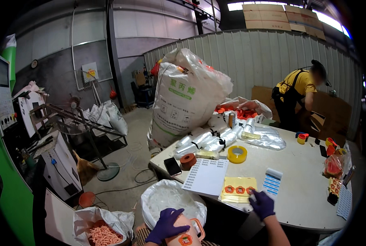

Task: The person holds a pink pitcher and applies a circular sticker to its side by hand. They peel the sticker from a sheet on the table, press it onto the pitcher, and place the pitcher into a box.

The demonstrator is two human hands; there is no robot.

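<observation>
My left hand (167, 225), in a purple glove, is wrapped over a pink plastic jug (177, 237) at the lower edge. The jug lies tilted, its loop handle (200, 228) pointing right. An orange flower-shaped sticker (185, 240) shows on its side. My right hand (263, 205), gloved in purple too, reaches over the table's front edge with its fingers drawn together. Its fingertips touch the right end of a yellow sticker sheet (234, 182) bearing a row of orange flower stickers. Whatever the fingertips pinch is too small to make out.
On the white table (302, 192) lie a label sheet (209, 174), phone (172, 166), brown tape roll (188, 160), yellow tape roll (237, 154) and blue-white label pad (272, 182). A lined bin (166, 192) stands below. Large white sacks (178, 94) rise behind. A co-worker (300, 88) bends at far right.
</observation>
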